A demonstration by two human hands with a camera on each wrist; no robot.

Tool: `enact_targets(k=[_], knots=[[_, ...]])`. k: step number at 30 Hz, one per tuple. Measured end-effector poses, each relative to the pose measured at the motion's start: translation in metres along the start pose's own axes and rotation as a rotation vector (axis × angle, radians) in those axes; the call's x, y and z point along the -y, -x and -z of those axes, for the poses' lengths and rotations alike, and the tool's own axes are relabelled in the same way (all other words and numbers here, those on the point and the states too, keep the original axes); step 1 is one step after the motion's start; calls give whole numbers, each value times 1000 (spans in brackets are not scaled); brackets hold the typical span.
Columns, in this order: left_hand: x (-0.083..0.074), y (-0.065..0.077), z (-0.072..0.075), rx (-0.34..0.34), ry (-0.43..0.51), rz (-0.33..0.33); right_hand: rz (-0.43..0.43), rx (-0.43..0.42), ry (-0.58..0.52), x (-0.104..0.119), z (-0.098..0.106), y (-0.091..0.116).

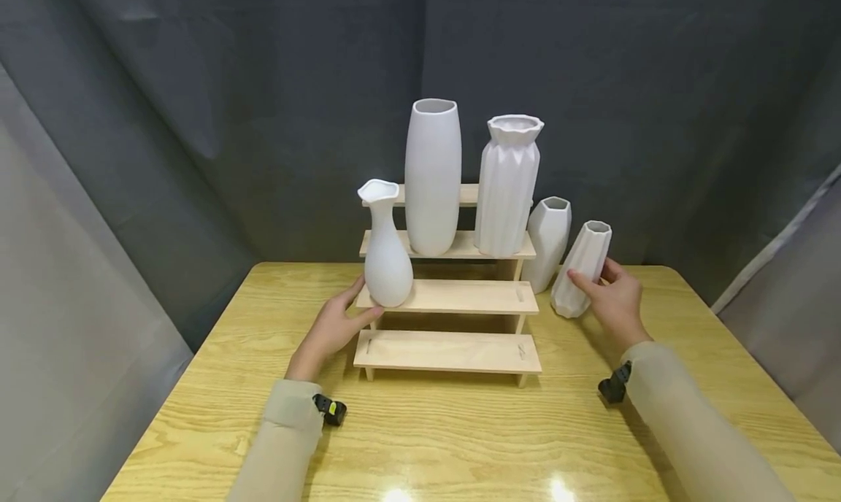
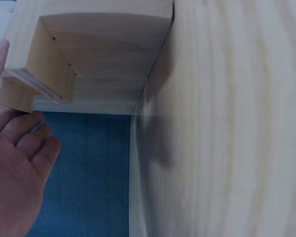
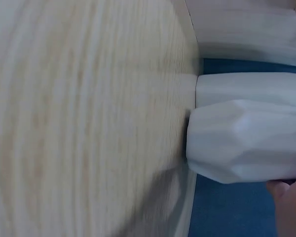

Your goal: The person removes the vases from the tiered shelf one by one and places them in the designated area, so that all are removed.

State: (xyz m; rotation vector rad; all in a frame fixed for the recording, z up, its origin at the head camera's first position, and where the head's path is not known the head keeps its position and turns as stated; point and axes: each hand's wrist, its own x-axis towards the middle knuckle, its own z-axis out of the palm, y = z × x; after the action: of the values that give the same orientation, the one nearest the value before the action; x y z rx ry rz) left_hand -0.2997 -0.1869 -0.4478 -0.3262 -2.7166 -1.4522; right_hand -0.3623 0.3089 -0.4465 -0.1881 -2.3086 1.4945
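My left hand (image 1: 331, 327) is at the left end of the stand's second-lowest step. Its thumb and fingers lie around the base of a white narrow-necked vase (image 1: 388, 261) with a wavy rim, which stands upright there. Several loosely curled fingers (image 2: 32, 133) show beside the step's wooden end in the left wrist view; their contact with the vase is out of sight. On the right, my right hand (image 1: 617, 301) grips a small white faceted vase (image 1: 581, 272), thumb in front and fingers behind. That vase (image 3: 241, 140) tilts slightly, with its base close to the table.
A stepped wooden stand (image 1: 447, 352) rests on the wood-grain table (image 1: 420, 436). Higher up stand a tall smooth vase (image 1: 434, 181) and a pleated vase (image 1: 508, 188). Another white vase (image 1: 547, 246) stands right of the stand. Dark curtain (image 1: 296, 122) hangs behind.
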Motion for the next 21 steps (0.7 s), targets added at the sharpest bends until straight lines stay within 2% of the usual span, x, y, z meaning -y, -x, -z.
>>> enact_targets(k=[11, 21], knots=[[0, -1, -1, -6, -3, 15, -3, -25, 70, -11, -4, -18], [0, 0, 0, -7, -4, 17, 28, -20, 29, -14, -9, -24]])
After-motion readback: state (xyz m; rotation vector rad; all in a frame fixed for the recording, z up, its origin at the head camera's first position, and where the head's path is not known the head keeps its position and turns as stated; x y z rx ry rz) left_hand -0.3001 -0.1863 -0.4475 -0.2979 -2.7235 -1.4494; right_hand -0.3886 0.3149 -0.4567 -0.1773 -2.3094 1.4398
